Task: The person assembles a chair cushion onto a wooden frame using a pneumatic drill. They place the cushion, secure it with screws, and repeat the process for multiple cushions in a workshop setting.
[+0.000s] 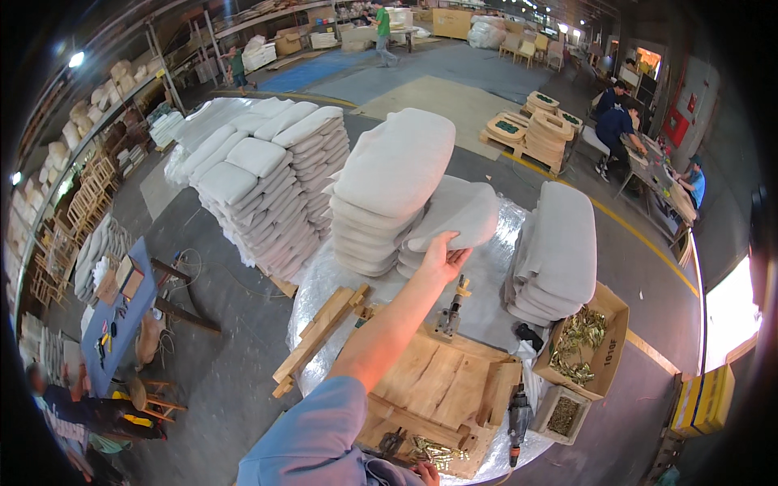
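Observation:
My left hand [444,257] reaches forward and grips the near edge of a grey upholstered seat cushion [463,212]. That cushion tops a low stack beside a taller cushion stack [389,174]. At the lower edge, part of my right hand [426,473] shows beside loose brass-coloured fasteners [438,450]; its fingers are mostly cut off. Between me and the cushions lies a shallow wooden fixture [429,377] with raised sides. A metal clamp-like device [450,314] stands at its far edge. A power driver [519,417] lies along its right side.
More cushions [555,243] are stacked at the right of the plastic-covered table [324,275]. Near them are a cardboard box of brass-coloured hardware [579,344] and a small box of screws [562,415]. Wooden bars [320,336] lie left. Tall cushion piles [251,178] stand beyond; people work at right.

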### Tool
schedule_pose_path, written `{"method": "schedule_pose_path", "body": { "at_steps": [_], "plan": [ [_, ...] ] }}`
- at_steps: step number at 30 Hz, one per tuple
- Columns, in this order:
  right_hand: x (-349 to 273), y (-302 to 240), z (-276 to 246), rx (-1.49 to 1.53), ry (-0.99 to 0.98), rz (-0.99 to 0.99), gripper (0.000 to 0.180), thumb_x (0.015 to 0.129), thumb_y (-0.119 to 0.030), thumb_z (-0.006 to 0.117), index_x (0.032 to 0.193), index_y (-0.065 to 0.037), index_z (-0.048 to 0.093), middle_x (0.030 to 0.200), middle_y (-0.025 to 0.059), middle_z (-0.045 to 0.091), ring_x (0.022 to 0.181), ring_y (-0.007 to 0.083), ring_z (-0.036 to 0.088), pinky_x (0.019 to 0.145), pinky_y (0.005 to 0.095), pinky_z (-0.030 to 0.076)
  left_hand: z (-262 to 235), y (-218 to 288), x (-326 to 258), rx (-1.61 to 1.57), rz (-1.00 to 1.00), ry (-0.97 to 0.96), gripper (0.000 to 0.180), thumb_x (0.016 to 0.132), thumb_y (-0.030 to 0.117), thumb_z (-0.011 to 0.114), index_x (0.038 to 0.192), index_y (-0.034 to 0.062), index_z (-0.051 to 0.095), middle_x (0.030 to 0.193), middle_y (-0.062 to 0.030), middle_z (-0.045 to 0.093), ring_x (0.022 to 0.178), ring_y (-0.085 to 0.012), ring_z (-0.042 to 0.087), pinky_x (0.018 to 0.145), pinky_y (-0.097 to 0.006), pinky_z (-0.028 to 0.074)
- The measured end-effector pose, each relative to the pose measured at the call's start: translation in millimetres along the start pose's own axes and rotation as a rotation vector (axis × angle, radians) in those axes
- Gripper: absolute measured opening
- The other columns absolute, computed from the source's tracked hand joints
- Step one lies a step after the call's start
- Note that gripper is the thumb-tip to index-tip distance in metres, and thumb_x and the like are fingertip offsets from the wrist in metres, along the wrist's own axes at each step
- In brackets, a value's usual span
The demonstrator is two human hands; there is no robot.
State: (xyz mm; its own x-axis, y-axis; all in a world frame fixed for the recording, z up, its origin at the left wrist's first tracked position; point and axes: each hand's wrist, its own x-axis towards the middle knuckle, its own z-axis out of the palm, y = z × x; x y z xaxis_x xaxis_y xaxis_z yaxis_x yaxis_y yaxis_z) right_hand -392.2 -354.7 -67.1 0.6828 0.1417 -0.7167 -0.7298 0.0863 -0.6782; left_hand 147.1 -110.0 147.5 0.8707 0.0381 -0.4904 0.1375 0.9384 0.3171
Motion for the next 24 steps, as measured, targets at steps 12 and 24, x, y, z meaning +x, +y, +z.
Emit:
{"method": "schedule_pose_path", "body": {
  "at_steps": [12, 24],
  "plan": [
    [-40.4, -57.5, 66.3, 0.258, -0.019, -0.034, 0.057, 0.093, -0.043, 0.078, 0.132, -0.004, 0.068, 0.131, 0.0203, 0.068, 0.116, 0.0378, 0.065, 0.097, 0.0539, 0.053, 22.0, 52.6, -148.9, 0.233, -0.070, -0.397, 0.054, 0.092, 0.010, 0.078, 0.139, -0.0018, 0.054, 0.133, -0.0134, 0.066, 0.126, -0.0279, 0.065, 0.112, -0.046, 0.057],
    [-111.8, -276.6, 165.8, 1.198, -0.229, -0.494, 0.064, 0.091, -0.049, 0.078, 0.136, -0.005, 0.065, 0.140, 0.0219, 0.065, 0.126, 0.0425, 0.063, 0.106, 0.0590, 0.052, -222.1, 189.8, -357.5, 1.493, 0.111, -0.975, 0.047, 0.093, 0.014, 0.082, 0.135, 0.0032, 0.062, 0.142, -0.0168, 0.066, 0.135, -0.0298, 0.061, 0.118, -0.043, 0.046]
  ]
}}
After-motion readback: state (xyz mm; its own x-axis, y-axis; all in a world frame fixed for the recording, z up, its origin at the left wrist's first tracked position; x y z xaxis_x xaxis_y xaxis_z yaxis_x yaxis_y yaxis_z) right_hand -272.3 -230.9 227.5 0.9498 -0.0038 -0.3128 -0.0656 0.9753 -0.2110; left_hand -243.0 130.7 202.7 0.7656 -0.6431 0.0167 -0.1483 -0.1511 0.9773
